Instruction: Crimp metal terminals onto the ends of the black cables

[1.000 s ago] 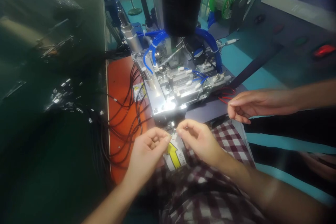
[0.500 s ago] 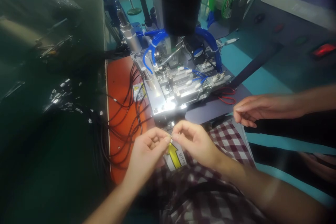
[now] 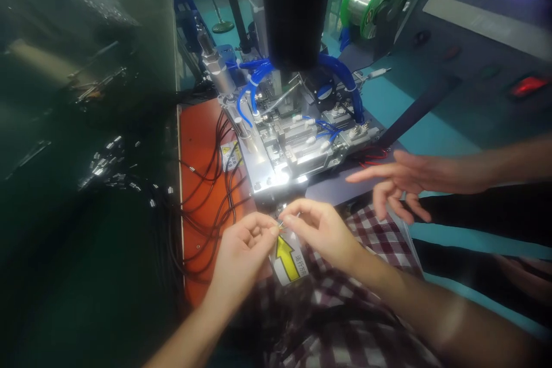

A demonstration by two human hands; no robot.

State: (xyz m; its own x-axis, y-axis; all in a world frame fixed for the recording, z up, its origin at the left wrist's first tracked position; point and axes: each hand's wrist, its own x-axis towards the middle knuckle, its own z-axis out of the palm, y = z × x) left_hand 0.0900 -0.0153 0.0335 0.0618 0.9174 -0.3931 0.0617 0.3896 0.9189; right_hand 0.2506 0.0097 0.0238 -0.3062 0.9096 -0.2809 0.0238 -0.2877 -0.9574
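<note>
Observed thin wire strands [image 3: 281,225], very fine, pale with a trace of orange, partly covered by skin and softened by blur. Noted beyond these a metal fixture [image 3: 297,146] of bright, smooth, square-edged blocks, dressed with glossy blue tubes [image 3: 351,83] bent in arcs. Recorded a flat orange surface [image 3: 196,129] to the left, crossed by black cables [image 3: 227,201] in loose curves, plus small shiny metal pieces [image 3: 104,161] scattered farther left. Recorded also a green-flanged spool [image 3: 361,6] wound with silvery wire, and checked cloth [image 3: 371,227] in maroon and white.

Found the thin wire strands at the very tips of the fingers, between left hand [image 3: 245,247] and right hand [image 3: 321,230], just above the tip of a yellow arrow label [image 3: 290,261] in view. Noted left thumb and forefinger pinched narrow on the strands; right thumb and forefinger likewise pinched, meeting the strands from the opposite side. Noted a co-worker's hand [image 3: 409,178] to the right, fingers spread, apart from both.

Judged the long axis roughly crosswise, from left fingertips to right. Unable to tell exact tilt or which way the ends face, owing to smallness and blur.
</note>
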